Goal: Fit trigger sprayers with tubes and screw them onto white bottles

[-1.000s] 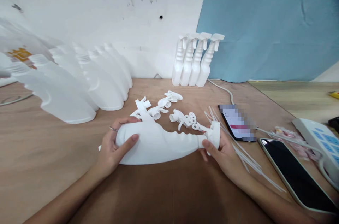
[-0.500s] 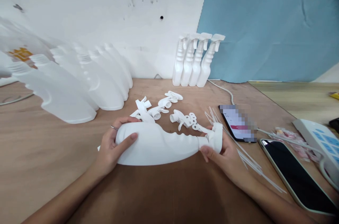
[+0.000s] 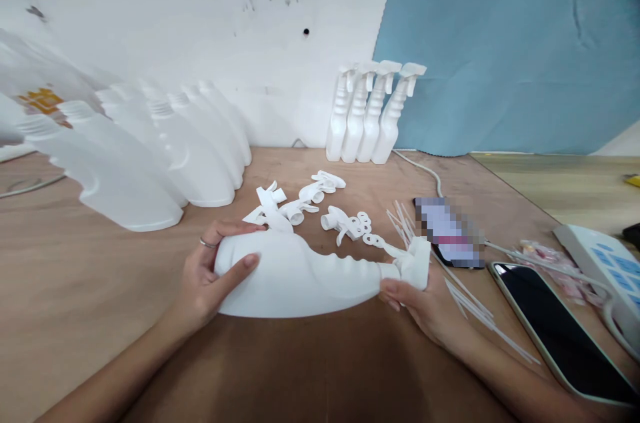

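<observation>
A white spray bottle (image 3: 295, 276) lies sideways in the air between my hands, its base to the left and its trigger head (image 3: 415, 263) to the right. My left hand (image 3: 210, 269) grips the base end, thumb across the near side and fingers over the top. My right hand (image 3: 420, 299) is closed around the neck at the collar of the trigger head; some of its fingers are hidden behind. Just beyond the bottle, several loose trigger heads (image 3: 313, 191) lie on the wooden table (image 3: 90, 276), with small white rings (image 3: 364, 223) beside them.
Open-necked white bottles (image 3: 200, 163) stand at the left. Several bottles with trigger heads (image 3: 370, 116) stand in a row against the wall. Thin white tubes (image 3: 480, 316), a lit phone (image 3: 447, 233), a dark phone (image 3: 555, 329) and a white power strip (image 3: 605, 263) lie at the right.
The bottle's neck end and my right hand have shifted slightly right and down. The trigger head has turned a little. My left hand keeps its grip on the base end.
</observation>
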The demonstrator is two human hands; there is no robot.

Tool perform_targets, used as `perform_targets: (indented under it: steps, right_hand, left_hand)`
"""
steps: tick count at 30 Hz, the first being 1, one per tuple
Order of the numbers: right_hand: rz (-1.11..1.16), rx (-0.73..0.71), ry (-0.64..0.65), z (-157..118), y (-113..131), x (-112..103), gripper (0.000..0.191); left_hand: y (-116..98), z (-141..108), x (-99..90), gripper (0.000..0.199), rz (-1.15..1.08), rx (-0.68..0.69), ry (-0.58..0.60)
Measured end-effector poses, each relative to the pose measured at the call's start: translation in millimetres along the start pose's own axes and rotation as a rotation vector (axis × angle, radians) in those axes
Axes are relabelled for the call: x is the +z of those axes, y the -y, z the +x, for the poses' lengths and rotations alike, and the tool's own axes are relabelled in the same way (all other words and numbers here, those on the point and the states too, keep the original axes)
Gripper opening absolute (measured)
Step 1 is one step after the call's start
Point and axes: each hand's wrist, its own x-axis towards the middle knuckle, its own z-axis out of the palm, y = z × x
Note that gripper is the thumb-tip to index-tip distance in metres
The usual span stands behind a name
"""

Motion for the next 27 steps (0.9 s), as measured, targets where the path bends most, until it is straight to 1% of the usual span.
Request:
perform_targets:
  steps: [2, 3, 5, 8, 11, 12, 13, 14, 16, 17, 18, 19, 20, 22, 24, 27]
  right_hand:
    - [0.082, 0.043, 0.100, 2, 3, 4, 0.034]
    - [0.123, 0.067, 0.140, 2, 5, 6, 0.038]
    - [0.200, 0.130, 0.172, 2, 9, 11, 0.046]
    - [0.286, 0.218, 0.110, 0, 14, 18, 0.042]
    - [0.339, 0.243, 0.073, 0, 17, 20, 0.038]
    - [0.354, 0.246, 0.070, 0, 18, 21, 0.038]
    - [0.369, 0.249, 0.068, 0, 19, 21, 0.038]
    - [0.386, 0.254, 0.064, 0, 20, 21, 0.037]
    - [0.411, 0.259, 0.068, -1, 22, 23, 0.037]
    - [0.416, 0.261, 0.080, -2, 23, 24, 0.038]
    - [0.416, 0.259, 0.099, -3, 23, 26, 0.039]
    - [0.412, 0.251, 0.116, -4, 23, 27, 0.040]
    - [0.406, 0.240, 0.139, -6, 23, 29, 0.042]
    - [0.396, 0.222, 0.202, -10, 22, 33, 0.042]
    - [0.399, 0.217, 0.265, -13, 20, 35, 0.042]
    - [0.418, 0.226, 0.306, -14, 16, 37, 0.041]
  left_hand:
    - [-4, 1, -2.5, 0.029, 0.007, -0.034, 0.016]
    - [-6, 2, -3.5, 0.031, -0.001, -0.057, 0.018]
    - [-11, 2, -4.8, 0.032, -0.023, -0.078, 0.007]
    - [-16, 2, -5.4, 0.029, -0.003, -0.051, -0.008]
    - [-20, 7, -7.5, 0.029, 0.154, 0.025, 0.023]
    - [-23, 10, -8.3, 0.029, 0.244, 0.077, 0.036]
    - [-27, 13, -8.7, 0.030, 0.350, 0.163, 0.046]
    - [-33, 15, -8.1, 0.033, 0.469, 0.278, 0.055]
    - [-50, 17, -2.8, 0.046, 0.687, 0.570, 0.085]
    - [-60, 16, 2.3, 0.053, 0.770, 0.706, 0.123]
    - [-70, 13, 8.9, 0.059, 0.827, 0.808, 0.178]
    - [-79, 9, 16.8, 0.064, 0.864, 0.865, 0.246]
    - [-88, 5, 25.3, 0.071, 0.901, 0.878, 0.332]
    - [-99, -4, 42.2, 0.087, 0.978, 0.861, 0.455]
    - [-102, -10, 55.6, 0.098, 1.045, 0.807, 0.523]
    - [-96, -13, 65.8, 0.099, 1.090, 0.687, 0.580]
